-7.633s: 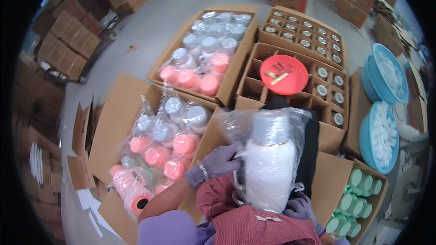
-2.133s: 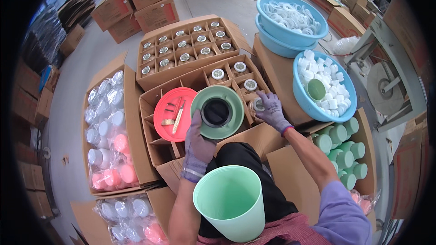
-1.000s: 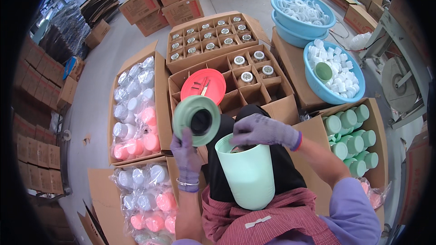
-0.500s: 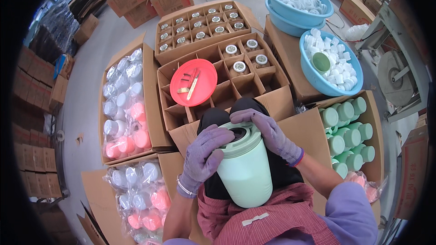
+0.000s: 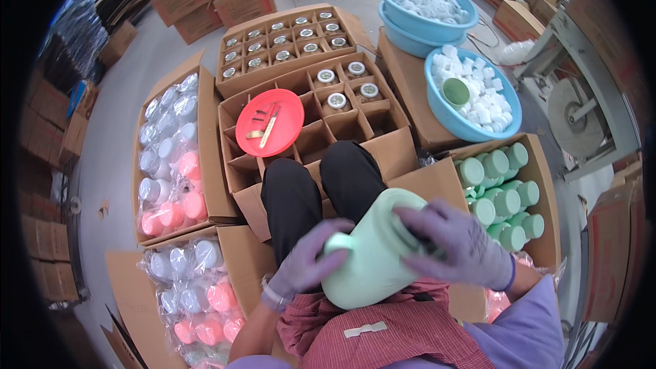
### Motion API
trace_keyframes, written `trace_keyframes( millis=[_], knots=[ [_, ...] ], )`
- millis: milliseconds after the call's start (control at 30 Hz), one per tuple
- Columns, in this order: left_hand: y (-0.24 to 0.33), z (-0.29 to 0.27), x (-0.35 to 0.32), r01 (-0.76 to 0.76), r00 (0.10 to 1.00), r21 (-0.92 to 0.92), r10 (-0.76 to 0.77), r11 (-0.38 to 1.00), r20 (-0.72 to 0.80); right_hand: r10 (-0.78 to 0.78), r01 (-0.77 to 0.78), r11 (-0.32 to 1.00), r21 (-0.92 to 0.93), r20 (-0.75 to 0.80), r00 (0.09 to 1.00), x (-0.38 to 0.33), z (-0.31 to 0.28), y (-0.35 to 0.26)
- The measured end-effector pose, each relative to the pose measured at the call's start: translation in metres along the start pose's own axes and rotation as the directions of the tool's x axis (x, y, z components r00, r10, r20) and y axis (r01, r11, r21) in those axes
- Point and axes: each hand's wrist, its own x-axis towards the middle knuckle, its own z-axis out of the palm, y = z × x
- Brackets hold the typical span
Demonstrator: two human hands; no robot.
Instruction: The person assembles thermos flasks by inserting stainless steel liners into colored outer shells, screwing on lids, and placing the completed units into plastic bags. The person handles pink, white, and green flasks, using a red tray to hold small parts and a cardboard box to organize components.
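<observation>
A mint-green jug (image 5: pixel 365 260) lies tilted over my lap, its top end turned to the right. My left hand (image 5: pixel 304 260), in a purple glove, is closed around the jug's handle (image 5: pixel 337 244) on the left side. My right hand (image 5: pixel 468 242), gloved too and partly smeared by motion, has its fingers curled over the rim (image 5: pixel 403 208) at the top end. The jug's mouth is hidden behind those fingers. Just beyond my knees stands a divided carton (image 5: pixel 263 195) with several silver-topped, white-rimmed items (image 5: pixel 337 101) in its cells.
On that carton rests a red lid (image 5: pixel 290 113) bearing small tools. Boxes of bagged white and pink containers (image 5: pixel 171 215) stand left; a box of green containers (image 5: pixel 507 201) is right. Blue basins hold white caps (image 5: pixel 482 85) and white rings (image 5: pixel 424 0). A metal-framed machine (image 5: pixel 581 106) stands far right.
The jug has gone from nearly upright to tilted, top end rightward. My left hand has moved from its top to the handle; my right hand has come down to the right. The view has shifted slightly.
</observation>
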Motion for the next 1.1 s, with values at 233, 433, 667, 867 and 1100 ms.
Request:
trace_keyframes(
  millis=[233,433,667,867,1100],
  knots=[
    [-0.028,0.055,-0.040,0.012,0.913,-0.105,-0.054,0.994,-0.403,0.202,-0.163,0.962,0.221,-0.165,0.965,-0.002,0.023,0.084],
    [0.017,0.042,0.000,-0.203,0.892,0.492,0.367,0.847,-0.263,0.439,-0.280,0.443,0.852,0.066,0.896,-0.009,0.043,0.092],
    [0.040,0.026,0.024,0.224,0.916,-0.092,-0.242,0.970,-0.320,0.040,0.173,0.871,0.459,-0.418,0.908,0.005,0.046,0.128],
    [0.064,0.041,0.035,-0.342,0.825,0.789,0.565,0.510,-0.007,0.540,-0.269,0.155,0.951,0.146,0.829,0.003,0.039,0.119],
    [0.033,0.050,0.027,-0.213,0.794,0.580,0.485,0.786,-0.365,0.225,-0.148,0.453,0.879,0.048,0.973,0.008,0.019,0.112]
  ],
)
